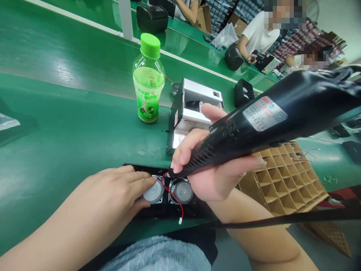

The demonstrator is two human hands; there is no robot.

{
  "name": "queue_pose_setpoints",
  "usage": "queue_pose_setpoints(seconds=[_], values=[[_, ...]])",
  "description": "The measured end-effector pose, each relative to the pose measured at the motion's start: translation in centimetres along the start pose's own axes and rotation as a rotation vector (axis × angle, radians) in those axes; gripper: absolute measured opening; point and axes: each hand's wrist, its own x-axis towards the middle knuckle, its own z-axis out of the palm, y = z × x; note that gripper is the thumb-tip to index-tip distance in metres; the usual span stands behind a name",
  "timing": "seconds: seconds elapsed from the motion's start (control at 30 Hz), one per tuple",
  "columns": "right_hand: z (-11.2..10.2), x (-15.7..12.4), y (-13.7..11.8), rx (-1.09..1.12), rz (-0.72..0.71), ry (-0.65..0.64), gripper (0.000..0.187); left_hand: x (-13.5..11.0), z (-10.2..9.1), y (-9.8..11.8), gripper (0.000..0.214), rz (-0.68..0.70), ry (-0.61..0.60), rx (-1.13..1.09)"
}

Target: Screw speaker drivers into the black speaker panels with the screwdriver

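My right hand (214, 165) is wrapped round a black electric screwdriver (270, 120), its tip pointing down at a black speaker panel (163, 212) near the table's front edge. Two round silver speaker drivers (182, 191) sit side by side in the panel, with red and black wires (173, 195) running between them. My left hand (118, 192) lies flat on the panel's left end, fingers stretched out and touching the left driver (153, 192).
A green-capped bottle (148, 79) stands on the green table (70, 131). A white and black box (194, 109) sits behind the panel. A cardboard grid tray (284, 177) is at the right. Other people sit across the far belt with black speaker housings (152, 17).
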Motion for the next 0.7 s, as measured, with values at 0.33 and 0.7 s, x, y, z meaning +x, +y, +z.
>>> queue_pose_setpoints(seconds=[0.33, 0.7], values=[[-0.7, -0.4, 0.8, 0.037, 0.009, -0.069, 0.074, -0.2, 0.2, -0.1, 0.031, -0.024, -0.041, 0.011], [-1.7, -0.3, 2.5, 0.044, -0.092, -0.17, 0.066, 0.1, 0.0, 0.0, 0.03, -0.115, -0.109, -0.04]])
